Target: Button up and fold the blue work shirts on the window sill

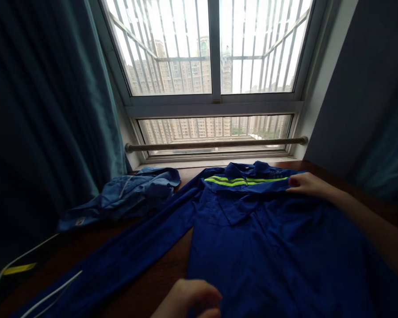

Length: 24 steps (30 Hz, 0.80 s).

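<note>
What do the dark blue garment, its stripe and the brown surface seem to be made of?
Dark blue garment: woven cloth, probably cotton blend; matt, creased. Stripe: likely reflective tape, yellow-green around a greyish band. Brown surface: perhaps wood, being reddish; finish unclear in dim light.

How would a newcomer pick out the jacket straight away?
Find the big window, then the brown wooden surface below it. The jacket lies spread there, collar toward the window, with the right hand at its chest. Unlike the paler blue cloth bunched to its left, it is deep blue with a bright yellow-green stripe.
</note>
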Available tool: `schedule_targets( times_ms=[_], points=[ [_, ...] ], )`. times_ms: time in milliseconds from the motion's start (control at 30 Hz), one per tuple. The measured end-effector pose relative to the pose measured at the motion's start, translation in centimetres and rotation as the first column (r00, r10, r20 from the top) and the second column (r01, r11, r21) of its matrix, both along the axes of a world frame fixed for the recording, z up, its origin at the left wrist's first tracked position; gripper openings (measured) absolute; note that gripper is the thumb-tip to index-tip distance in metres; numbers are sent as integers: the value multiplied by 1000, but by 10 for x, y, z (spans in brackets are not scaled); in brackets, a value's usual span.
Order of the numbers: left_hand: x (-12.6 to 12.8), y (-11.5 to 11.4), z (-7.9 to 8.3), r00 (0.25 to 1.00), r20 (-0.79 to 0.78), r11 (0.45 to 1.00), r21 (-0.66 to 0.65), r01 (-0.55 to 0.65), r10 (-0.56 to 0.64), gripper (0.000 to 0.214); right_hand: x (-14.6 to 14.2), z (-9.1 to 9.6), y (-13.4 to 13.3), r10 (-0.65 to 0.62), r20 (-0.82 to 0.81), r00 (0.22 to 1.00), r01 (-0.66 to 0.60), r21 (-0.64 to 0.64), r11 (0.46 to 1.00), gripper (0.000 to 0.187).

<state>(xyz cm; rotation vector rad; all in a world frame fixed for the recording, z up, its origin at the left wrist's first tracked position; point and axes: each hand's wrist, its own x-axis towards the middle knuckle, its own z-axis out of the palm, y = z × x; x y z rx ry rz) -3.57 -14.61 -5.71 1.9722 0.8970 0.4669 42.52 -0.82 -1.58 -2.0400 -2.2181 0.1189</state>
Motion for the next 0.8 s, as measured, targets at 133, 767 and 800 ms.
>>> schedule_targets(
  times_ms=[133, 767, 800],
  points=[
    [50, 48, 3, 966, 97, 797, -588, -138, 239, 46, -99, -9, 28, 233, 30, 972, -235, 84, 968, 48],
    [128, 277, 38, 565, 705, 758, 60, -650, 429, 8, -96, 34, 12, 320, -390, 863, -143, 419, 897, 26],
    [126, 284, 41, 503, 755, 751, 23, -660, 420, 8, -98, 37, 10, 366, -455, 812, -254, 289, 923, 30]
  ],
)
